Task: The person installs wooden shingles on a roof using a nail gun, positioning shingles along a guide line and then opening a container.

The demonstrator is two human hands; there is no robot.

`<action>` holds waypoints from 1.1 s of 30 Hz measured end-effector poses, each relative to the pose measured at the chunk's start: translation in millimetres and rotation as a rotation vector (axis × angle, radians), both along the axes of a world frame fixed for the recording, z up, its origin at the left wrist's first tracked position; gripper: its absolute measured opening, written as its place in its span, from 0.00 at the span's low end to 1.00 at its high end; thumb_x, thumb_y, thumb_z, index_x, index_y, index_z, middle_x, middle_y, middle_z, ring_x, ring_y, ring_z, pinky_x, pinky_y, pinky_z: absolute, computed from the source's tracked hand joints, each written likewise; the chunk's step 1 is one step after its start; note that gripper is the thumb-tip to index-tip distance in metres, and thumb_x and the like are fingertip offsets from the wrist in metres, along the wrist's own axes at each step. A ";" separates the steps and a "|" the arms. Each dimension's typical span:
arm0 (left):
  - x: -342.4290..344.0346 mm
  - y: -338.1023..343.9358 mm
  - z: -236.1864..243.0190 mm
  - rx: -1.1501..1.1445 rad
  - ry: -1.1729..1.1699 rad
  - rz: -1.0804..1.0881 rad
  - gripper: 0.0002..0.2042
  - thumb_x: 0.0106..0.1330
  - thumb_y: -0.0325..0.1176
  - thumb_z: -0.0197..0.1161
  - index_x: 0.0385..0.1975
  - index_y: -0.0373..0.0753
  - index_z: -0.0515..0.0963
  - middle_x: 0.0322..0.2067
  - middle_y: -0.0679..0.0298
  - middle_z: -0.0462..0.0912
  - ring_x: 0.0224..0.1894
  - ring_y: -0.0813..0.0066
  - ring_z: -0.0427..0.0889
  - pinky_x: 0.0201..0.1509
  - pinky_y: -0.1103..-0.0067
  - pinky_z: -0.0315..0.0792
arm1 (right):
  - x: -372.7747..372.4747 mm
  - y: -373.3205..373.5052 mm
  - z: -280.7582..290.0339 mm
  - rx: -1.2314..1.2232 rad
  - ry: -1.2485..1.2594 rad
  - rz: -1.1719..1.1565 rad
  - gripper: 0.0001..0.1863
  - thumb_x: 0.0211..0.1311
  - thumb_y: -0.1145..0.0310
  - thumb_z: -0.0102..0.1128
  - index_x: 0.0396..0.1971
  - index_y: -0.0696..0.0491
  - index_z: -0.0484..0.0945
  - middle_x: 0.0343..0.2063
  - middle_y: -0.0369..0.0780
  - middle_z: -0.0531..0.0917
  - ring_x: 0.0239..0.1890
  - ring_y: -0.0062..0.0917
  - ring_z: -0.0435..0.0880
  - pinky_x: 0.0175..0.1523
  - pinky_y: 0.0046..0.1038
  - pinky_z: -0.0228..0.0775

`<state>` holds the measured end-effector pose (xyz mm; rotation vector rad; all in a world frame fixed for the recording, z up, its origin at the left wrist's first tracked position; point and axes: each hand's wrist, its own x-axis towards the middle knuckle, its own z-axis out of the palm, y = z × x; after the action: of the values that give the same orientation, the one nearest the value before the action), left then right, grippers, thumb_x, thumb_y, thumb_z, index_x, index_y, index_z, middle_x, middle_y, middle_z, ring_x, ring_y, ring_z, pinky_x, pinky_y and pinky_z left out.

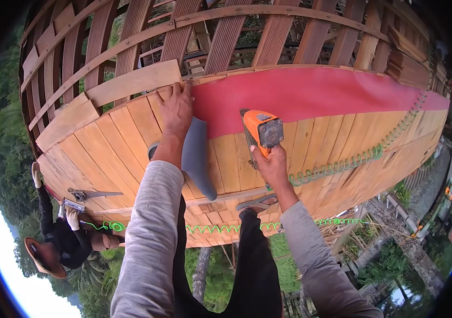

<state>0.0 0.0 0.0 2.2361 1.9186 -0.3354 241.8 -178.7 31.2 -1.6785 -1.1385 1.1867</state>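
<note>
My left hand [175,108] lies with its fingers stretched out at the upper edge of the planked wooden surface [136,124], by the left end of a red sheet [289,95]. Below it hangs a smooth grey curled piece [197,159]; whether this is the sheet's underside I cannot tell. My right hand [274,164] is closed round the handle of an orange and black pneumatic staple gun [269,131]. The tool's nose is at the lower part of the red sheet. A green coiled air hose [337,170] runs from near my right hand to the upper right.
Slatted wooden framing [226,42] rises beyond the planks, with a loose thin board [133,82] along the edge. A dark metal tool [93,194] lies at left. A gloved co-worker [64,238] holds a tool there. My sandalled foot [258,204] stands on the planks; another green hose [226,229] crosses below.
</note>
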 end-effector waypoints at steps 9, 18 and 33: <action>-76.3 37.8 -41.6 0.033 -0.637 0.019 0.09 0.66 0.28 0.64 0.42 0.38 0.74 0.38 0.49 0.81 0.44 0.43 0.82 0.49 0.57 0.75 | -39.4 81.1 -9.0 -0.098 0.071 -0.003 0.11 0.65 0.69 0.67 0.41 0.59 0.77 0.31 0.47 0.82 0.31 0.38 0.83 0.40 0.38 0.76; -84.6 44.0 -35.6 0.012 -0.667 -0.009 0.04 0.65 0.24 0.61 0.37 0.35 0.74 0.37 0.45 0.81 0.40 0.38 0.82 0.46 0.55 0.76 | -60.2 86.9 -30.1 -0.037 -0.090 0.052 0.07 0.69 0.71 0.65 0.34 0.59 0.78 0.20 0.32 0.77 0.23 0.14 0.71 0.28 0.25 0.67; -74.6 48.6 -46.8 0.025 -0.764 -0.050 0.04 0.61 0.20 0.57 0.31 0.33 0.70 0.29 0.49 0.76 0.32 0.47 0.78 0.38 0.60 0.72 | -62.0 93.2 -17.4 0.021 -0.226 0.022 0.16 0.64 0.64 0.65 0.45 0.57 0.75 0.34 0.55 0.84 0.38 0.57 0.83 0.42 0.51 0.76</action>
<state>-74.6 48.6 -46.8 1.9957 1.4478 0.4783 179.8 -85.5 13.7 -1.8228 -1.3042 1.0132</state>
